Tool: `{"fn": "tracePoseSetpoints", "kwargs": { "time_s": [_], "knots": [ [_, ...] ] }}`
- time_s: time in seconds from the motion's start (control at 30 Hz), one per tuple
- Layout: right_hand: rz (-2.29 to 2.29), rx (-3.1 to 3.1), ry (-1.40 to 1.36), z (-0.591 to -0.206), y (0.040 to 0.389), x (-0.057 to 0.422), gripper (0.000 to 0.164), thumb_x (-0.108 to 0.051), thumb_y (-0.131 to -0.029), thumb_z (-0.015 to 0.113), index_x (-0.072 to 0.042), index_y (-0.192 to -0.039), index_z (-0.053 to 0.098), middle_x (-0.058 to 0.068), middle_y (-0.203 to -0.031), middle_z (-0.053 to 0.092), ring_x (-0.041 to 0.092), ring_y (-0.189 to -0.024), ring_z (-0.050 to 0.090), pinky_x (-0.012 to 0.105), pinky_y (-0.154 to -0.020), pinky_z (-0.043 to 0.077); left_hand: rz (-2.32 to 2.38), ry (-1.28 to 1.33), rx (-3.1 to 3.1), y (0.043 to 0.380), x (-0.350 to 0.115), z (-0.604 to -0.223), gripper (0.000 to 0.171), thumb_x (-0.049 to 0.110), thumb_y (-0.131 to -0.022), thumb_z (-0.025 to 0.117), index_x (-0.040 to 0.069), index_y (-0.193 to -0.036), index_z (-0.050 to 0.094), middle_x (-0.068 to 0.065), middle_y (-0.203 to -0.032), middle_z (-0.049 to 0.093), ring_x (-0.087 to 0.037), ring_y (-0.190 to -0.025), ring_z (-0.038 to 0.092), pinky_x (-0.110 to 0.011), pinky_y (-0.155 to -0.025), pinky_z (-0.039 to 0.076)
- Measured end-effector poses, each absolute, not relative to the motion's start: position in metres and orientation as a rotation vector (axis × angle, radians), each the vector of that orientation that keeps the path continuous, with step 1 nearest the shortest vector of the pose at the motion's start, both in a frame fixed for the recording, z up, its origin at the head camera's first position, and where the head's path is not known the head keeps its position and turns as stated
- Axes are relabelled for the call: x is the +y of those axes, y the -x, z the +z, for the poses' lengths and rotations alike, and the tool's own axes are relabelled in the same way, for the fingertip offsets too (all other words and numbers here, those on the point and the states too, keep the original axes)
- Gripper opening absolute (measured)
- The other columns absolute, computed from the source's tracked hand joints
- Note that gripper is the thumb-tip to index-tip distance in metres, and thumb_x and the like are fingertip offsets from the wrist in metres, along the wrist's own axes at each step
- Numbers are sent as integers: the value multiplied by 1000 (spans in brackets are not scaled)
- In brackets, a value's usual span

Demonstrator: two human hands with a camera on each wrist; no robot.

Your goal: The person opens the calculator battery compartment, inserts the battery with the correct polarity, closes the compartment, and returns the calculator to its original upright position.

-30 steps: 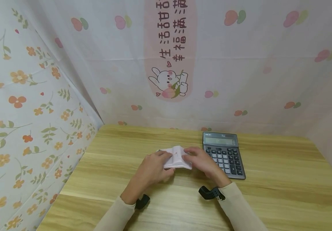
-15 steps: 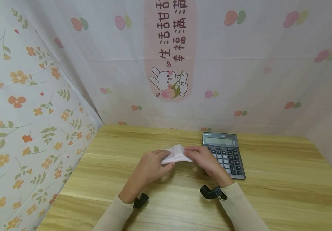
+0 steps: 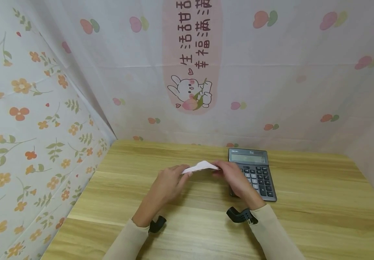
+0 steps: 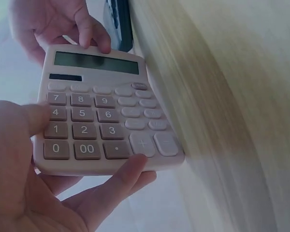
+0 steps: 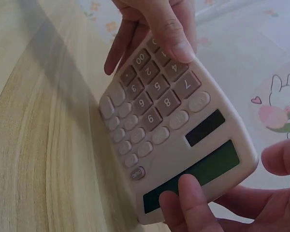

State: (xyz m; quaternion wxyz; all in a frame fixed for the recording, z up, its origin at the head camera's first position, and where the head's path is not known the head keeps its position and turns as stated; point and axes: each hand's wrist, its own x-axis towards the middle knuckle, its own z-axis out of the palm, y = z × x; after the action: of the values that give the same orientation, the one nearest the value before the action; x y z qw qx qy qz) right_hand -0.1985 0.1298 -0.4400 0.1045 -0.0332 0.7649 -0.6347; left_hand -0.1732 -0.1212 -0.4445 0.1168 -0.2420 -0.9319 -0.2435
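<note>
A pale pink calculator (image 4: 94, 129) is held up off the table between both hands. From the head view only its thin edge (image 3: 203, 165) and a raised ridge show, while its keys and dark display face both wrist cameras. My left hand (image 3: 165, 184) grips the keypad end, thumb and fingers on either side of the body; a fingertip overlaps the plus key in the left wrist view. At the display end, my right hand (image 3: 235, 178) pinches the calculator, and two of its fingers (image 5: 191, 193) lie over the display (image 5: 222, 166).
Just right of the hands, a dark grey calculator (image 3: 266, 180) lies face up on the wooden table (image 3: 310, 202), partly covered by the right hand. A patterned cloth (image 3: 271, 90) hangs behind the table, with a floral one (image 3: 43, 144) at the left.
The pink calculator has tilted from showing its back to nearly edge-on in the head view, and has risen slightly. Both hands moved with it, keeping their grip.
</note>
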Motion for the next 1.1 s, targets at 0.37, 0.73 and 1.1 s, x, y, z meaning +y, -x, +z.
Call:
{"fn": "tracePoseSetpoints", "kwargs": {
  "time_s": [0.37,0.73,1.1],
  "knots": [
    [-1816,2301,175,-439,200,138,42,-18,-114,54,3,-148,66,22,-145,69,38,-134,65,58,-120,42,-858,572,-2730,176,-130,-438,29,24,-115,61,6,-133,75,-12,-110,81,-19,-77,66,-40,-67,55],
    [-1565,2666,344,-449,202,138,31,-12,-107,70,-6,-136,77,10,-128,79,34,-125,71,60,-108,52,-982,549,-2759,176,-134,-434,28,25,-116,58,8,-132,75,-15,-113,81,-28,-94,78,-50,-78,63],
    [-1156,2984,522,-454,203,135,15,-6,-101,78,-8,-115,85,8,-109,83,23,-98,76,49,-85,60,-1018,537,-2804,175,-134,-431,29,29,-116,59,11,-132,76,-12,-116,81,-29,-98,78,-52,-83,62]
  ]
}}
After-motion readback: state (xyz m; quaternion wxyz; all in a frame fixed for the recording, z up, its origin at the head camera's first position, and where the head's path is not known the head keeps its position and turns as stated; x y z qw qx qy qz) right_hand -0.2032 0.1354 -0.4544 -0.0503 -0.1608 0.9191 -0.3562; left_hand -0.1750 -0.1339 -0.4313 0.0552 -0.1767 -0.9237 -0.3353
